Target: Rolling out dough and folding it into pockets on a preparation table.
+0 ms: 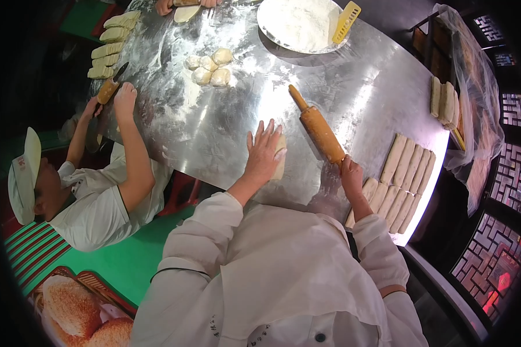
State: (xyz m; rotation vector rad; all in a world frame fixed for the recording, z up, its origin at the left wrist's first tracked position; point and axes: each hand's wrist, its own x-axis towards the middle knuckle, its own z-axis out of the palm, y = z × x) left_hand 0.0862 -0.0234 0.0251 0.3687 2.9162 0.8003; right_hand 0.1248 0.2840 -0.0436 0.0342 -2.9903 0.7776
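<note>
My left hand lies palm down with spread fingers over a flattened piece of dough near the table's front edge. Much of that dough is hidden beneath the hand. My right hand grips the near handle of a wooden rolling pin. The pin slants away to the upper left, its far handle pointing across the table. To the right of my right hand, two rows of dough strips lie side by side. Several round dough balls sit clustered farther back on the floured steel tabletop.
A bowl of flour with a yellow scraper stands at the back. On the left a co-worker handles another rolling pin. Another person's hands work at the far edge. Stacked dough pieces line the left edge.
</note>
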